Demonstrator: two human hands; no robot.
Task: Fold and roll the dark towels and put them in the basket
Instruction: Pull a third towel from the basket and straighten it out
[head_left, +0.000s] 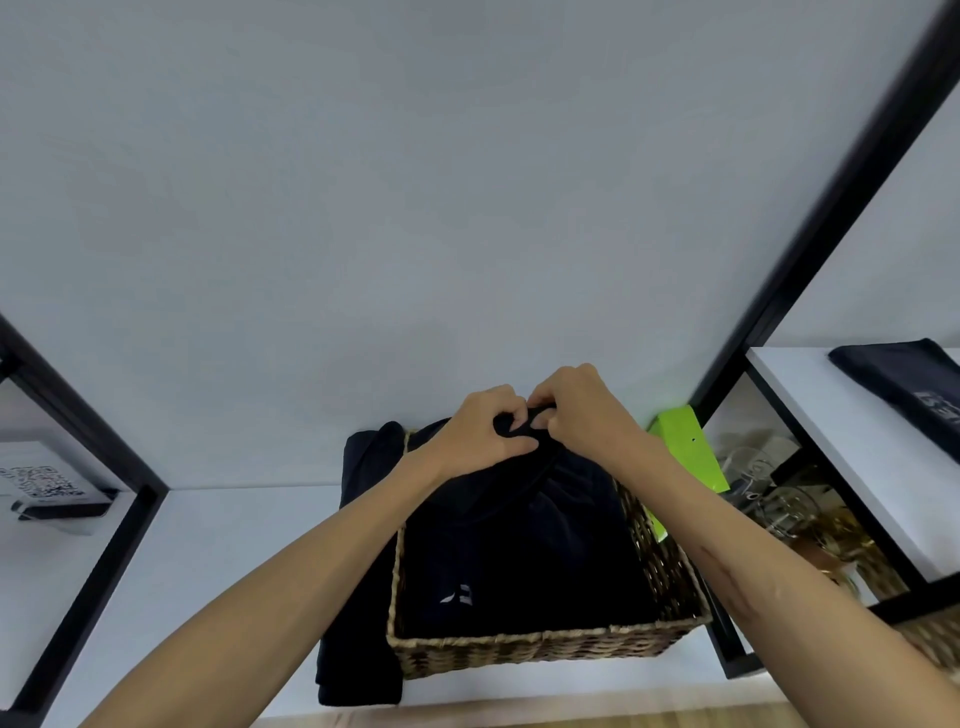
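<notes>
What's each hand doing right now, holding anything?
Left hand: fingers curled, gripping the dark towel at the basket's far end.
Right hand: also curled on the same towel's edge.

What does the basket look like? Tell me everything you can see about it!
The basket is rectangular and looks woven from brown and tan straw-like fibre, with a braided paler rim. It sits upright on the white shelf, open at the top. Dark towel fabric fills it. Another dark towel lies against its left side, and a bright green card stands by its right far corner. Both hands grip cloth above its far end.
</notes>
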